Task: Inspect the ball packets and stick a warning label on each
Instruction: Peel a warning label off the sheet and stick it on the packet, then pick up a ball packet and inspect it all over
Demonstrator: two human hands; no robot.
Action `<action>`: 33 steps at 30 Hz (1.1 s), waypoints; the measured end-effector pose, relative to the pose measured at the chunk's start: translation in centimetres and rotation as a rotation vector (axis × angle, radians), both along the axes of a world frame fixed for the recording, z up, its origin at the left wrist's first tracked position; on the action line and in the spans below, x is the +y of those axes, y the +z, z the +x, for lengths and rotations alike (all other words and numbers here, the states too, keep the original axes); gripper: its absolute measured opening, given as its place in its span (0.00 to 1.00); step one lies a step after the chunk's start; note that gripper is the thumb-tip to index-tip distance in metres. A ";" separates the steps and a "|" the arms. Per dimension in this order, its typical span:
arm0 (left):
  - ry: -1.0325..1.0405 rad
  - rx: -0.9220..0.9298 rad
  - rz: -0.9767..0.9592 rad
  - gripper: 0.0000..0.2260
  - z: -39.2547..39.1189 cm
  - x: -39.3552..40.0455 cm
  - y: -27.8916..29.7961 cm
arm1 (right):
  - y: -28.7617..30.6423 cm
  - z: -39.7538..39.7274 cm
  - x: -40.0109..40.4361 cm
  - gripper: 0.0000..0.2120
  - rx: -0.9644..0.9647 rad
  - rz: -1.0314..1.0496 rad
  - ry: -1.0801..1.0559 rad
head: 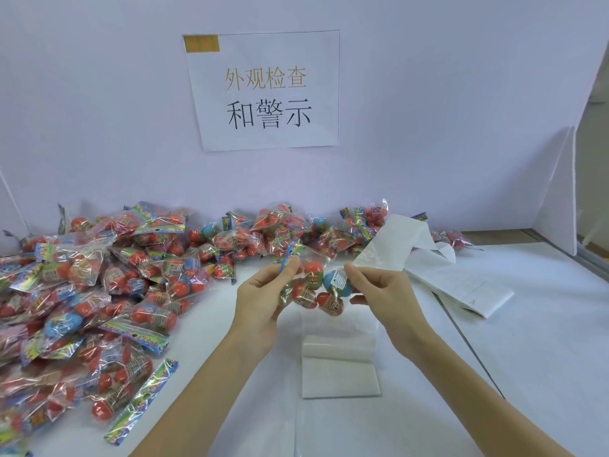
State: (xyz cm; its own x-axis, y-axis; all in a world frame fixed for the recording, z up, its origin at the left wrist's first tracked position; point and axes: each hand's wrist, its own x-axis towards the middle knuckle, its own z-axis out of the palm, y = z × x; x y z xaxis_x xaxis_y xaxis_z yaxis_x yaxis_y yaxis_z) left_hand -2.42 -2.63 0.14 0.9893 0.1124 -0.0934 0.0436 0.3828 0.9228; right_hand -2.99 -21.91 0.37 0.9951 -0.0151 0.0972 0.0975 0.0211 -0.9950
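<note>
You hold one clear plastic packet of red and blue balls up above the white table, between both hands. Your left hand has its fingers pinched shut on the colourful header strip at the packet's top, and your right hand has thumb and fingertips closed on a small white warning label pressed against the blue ball side, so this packet looks mid-labelling. A long white strip of label backing paper trails off to your right. The big heap of similar ball packets to your left and along the wall suggests most of the job remains; which of those already carry labels cannot be told.
</note>
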 end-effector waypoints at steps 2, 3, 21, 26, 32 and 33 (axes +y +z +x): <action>0.069 -0.004 0.013 0.04 0.1 0.0 -0.2 | 0.0 0.0 0.0 0.14 0.072 0.012 0.156; 0.096 -0.010 0.018 0.04 0.2 0.1 -0.3 | -0.1 -0.1 0.0 0.14 0.107 0.014 0.238; 0.430 -0.159 1.135 0.14 2.5 5.7 -1.6 | 4.3 0.2 -7.1 0.36 0.004 1.242 0.858; 0.480 0.016 1.727 0.32 2.8 8.1 -2.9 | 2.2 1.2 -5.7 0.37 0.081 0.780 0.653; 0.478 0.003 1.853 0.28 2.9 10.4 -3.0 | 1.2 1.3 -3.7 0.28 0.218 0.574 0.512; 0.476 -0.038 1.840 0.27 2.9 10.4 -2.8 | 1.1 1.2 -3.5 0.25 0.219 0.552 0.496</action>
